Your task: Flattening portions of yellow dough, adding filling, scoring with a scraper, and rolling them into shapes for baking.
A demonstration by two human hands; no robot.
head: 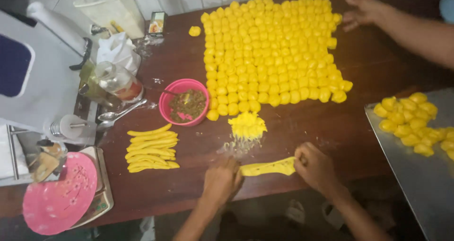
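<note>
dough strip (267, 167) pinched flat between left hand (221, 182) and right hand (314, 166), both closed on its ends; finished pieces (272, 47) massed on desk (369, 71), more strips (151, 149) waiting.

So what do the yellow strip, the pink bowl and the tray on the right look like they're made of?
Strip: soft dough by the look, matte yellow, flattened and pressed at both ends by the left hand and right hand. Bowl: probably plastic, smooth bright pink. Tray: likely steel, dull grey sheen.
</note>
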